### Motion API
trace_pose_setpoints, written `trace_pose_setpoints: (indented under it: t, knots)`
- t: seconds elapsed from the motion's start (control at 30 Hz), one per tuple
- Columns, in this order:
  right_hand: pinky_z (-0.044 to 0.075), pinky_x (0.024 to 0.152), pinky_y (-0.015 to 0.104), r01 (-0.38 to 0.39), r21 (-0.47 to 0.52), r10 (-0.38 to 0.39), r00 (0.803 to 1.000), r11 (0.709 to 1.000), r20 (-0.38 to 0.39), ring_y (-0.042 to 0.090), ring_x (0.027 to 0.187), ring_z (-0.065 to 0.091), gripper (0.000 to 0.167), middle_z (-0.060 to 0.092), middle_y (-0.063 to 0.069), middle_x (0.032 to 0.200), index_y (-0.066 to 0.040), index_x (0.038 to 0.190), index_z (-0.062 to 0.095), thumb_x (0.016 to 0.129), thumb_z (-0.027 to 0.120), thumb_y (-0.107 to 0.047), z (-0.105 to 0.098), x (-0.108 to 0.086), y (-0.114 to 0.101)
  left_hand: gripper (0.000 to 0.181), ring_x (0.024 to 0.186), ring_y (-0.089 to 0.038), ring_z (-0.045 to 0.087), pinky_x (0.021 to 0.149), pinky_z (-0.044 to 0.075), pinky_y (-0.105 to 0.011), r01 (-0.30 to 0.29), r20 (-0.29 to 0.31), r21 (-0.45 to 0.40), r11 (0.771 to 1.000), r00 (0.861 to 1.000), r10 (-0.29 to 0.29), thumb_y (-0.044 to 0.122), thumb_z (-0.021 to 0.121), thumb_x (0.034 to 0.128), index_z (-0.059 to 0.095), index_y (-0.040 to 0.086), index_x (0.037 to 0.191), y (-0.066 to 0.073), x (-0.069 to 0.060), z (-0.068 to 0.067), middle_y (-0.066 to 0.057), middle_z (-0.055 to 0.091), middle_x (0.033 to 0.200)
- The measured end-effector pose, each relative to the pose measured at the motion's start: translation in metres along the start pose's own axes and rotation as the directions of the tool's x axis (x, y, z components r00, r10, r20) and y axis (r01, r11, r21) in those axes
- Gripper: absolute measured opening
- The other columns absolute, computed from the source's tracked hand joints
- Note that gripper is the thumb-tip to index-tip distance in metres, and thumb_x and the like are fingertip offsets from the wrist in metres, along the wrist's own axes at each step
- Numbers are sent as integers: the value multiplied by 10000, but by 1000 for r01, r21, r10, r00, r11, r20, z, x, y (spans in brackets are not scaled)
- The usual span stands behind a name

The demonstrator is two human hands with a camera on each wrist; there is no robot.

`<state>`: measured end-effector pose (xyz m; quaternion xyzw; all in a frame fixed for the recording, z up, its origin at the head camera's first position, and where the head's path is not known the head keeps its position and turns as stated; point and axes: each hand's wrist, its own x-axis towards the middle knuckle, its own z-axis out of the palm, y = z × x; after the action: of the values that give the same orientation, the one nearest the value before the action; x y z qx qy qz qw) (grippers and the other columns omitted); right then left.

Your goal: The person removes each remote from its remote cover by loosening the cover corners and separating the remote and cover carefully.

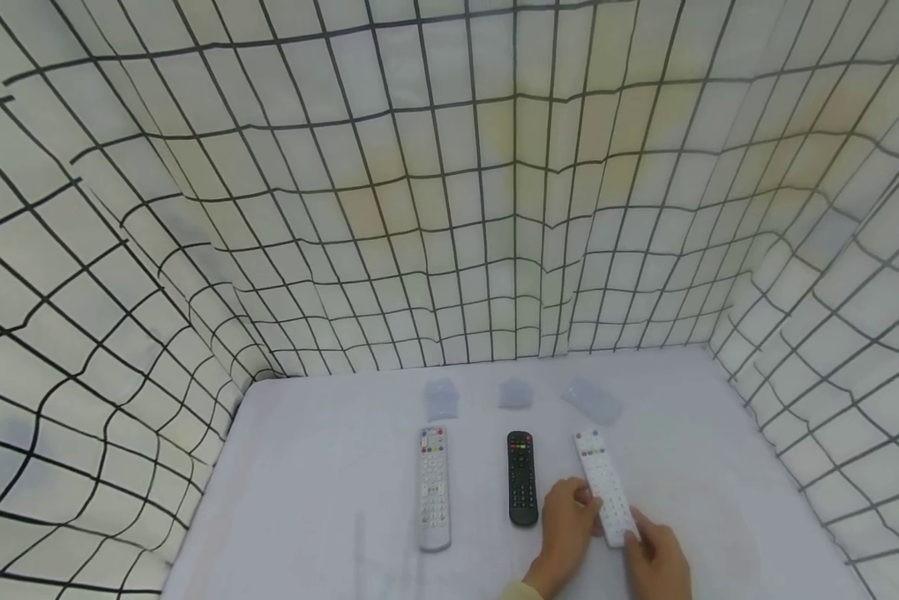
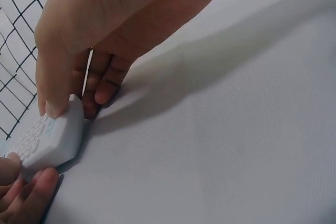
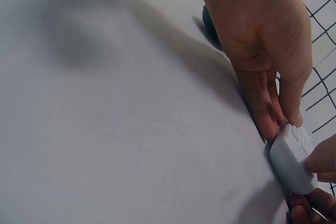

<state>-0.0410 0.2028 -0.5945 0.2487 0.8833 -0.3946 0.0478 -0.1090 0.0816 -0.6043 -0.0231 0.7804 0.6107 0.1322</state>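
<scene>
Both hands hold a white remote control (image 1: 605, 492), lying slanted on the table, buttons up. My left hand (image 1: 567, 521) pinches its left edge and my right hand (image 1: 659, 554) grips its near right corner. In the left wrist view, the right hand (image 2: 105, 30) has its thumb on the button face of the remote (image 2: 58, 137); left fingertips (image 2: 39, 192) touch the opposite side. The right wrist view shows the left hand (image 3: 262, 35) at one side of the remote's rounded end (image 3: 291, 163), with the right thumb (image 3: 321, 161) pressed against it.
A black remote control (image 1: 522, 479) lies just left of the left hand, and a light grey one (image 1: 434, 492) farther left. Three clear plastic packets (image 1: 441, 398) (image 1: 516, 393) (image 1: 593, 400) lie behind the remotes. Grid-patterned cloth walls (image 1: 449, 208) enclose the white table (image 1: 307, 500).
</scene>
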Motion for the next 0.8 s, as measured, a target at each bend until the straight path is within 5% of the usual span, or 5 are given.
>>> trace_pose_setpoints:
  t: [0.23,0.5,0.63,0.8]
  knots:
    - [475,756,260,58,-64,-58,998,996,-3,202,939,574,455,598,125,1076,11,1482,521,1051,562,-128,8,-7,2,309,611,-10,598,543,514,-182,-21,24,20,1000,1000,21,164,706,973,676,46,1256,-4,-6,-10,107,586,894]
    - [547,946,472,65,-61,-61,996,996,62,282,1079,627,454,624,179,1237,-5,1474,514,1052,577,-160,2,2,-1,384,685,-34,635,594,514,-196,-34,174,88,996,985,19,181,624,1019,608,42,1377,9,-16,-38,95,627,967]
    - [532,994,556,59,-80,-48,990,995,130,342,1166,640,447,647,205,1293,6,1449,525,1056,578,-201,-6,11,1,339,688,-7,646,597,519,-184,-108,252,148,983,965,68,175,652,1005,649,52,1321,19,-33,-71,78,679,982]
    - [556,932,540,118,-127,-82,963,985,258,315,1117,666,435,674,185,1274,25,1411,555,1050,568,-216,-30,25,2,274,796,38,641,676,549,-173,-265,361,216,940,916,175,209,638,1038,680,82,1278,39,-54,-137,10,716,1096]
